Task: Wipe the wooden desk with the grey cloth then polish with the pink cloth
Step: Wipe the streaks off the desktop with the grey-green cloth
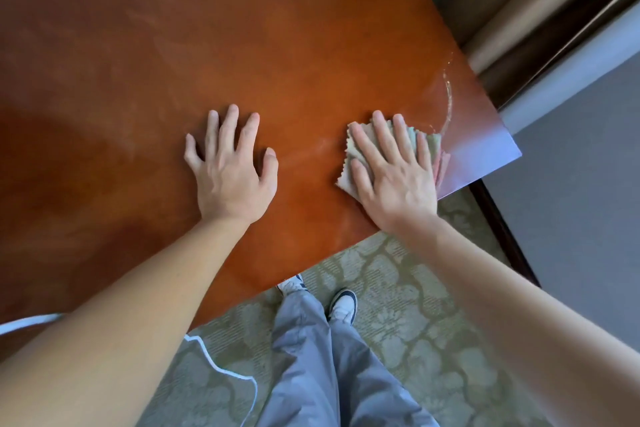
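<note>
**Handling the Cloths at the Desk's Right Corner**

Location: grey cloth [353,149] lying flat on the wooden desk [207,45], close to its near right corner, pinned under the right hand [391,170]. A strip of pink cloth [443,165] showing just beside the grey one at the little-finger side, partly covered; cannot tell whether stacked beneath or merely alongside.

Hand state: right hand spread flat, fingers straight, pressing down on the fabric without curling round it. Left hand [230,166] apart from it, planted on bare wood with fingers splayed and slightly arched, gripping nothing. Likely serving as a brace.

Handling judgement:
- Light, thin and limp, with pinked zigzag edges; no stiffness to rely on.
- Prone to bunching or folding over if pushed from one edge only.
- Best driven by a flat palm over the centre, as at present, with even downward pressure.
- For lifting or swapping, pinch at a free corner, for instance the one protruding left of the thumb.

Surface notes: lacquered top glossy and probably slick, so easy gliding expected. Curved wet streak [448,97] visible beyond the fingertips near the right edge; hazy smears across the far area.

Risk: proximity to the edge; an overshoot could carry either cloth off onto the patterned carpet [398,305].
</note>
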`<state>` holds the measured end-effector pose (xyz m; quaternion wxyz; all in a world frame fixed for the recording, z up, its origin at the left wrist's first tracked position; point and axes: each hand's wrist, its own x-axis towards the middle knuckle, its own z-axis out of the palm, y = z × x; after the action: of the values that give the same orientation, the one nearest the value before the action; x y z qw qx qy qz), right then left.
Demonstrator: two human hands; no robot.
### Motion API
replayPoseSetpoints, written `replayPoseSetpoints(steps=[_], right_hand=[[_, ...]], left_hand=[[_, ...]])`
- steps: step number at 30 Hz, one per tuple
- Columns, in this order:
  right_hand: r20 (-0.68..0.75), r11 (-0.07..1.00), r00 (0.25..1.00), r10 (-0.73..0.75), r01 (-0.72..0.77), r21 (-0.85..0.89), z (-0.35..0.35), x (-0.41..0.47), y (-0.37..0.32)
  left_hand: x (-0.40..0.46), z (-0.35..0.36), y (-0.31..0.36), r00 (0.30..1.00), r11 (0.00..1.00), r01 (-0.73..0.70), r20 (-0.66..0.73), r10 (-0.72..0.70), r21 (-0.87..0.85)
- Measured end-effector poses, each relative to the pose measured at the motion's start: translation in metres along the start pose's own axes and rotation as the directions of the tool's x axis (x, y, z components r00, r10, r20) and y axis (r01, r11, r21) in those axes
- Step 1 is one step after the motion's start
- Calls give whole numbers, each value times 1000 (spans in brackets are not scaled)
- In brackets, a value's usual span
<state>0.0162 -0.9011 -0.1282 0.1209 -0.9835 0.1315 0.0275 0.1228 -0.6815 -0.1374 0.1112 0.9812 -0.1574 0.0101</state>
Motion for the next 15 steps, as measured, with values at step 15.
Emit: replayPoseSetpoints(steps=[15], right_hand=[[17,991,991,-133,133,-8,7,21,-31]], left_hand=[[1,-1,-1,1000,999,-10,12,10,37]])
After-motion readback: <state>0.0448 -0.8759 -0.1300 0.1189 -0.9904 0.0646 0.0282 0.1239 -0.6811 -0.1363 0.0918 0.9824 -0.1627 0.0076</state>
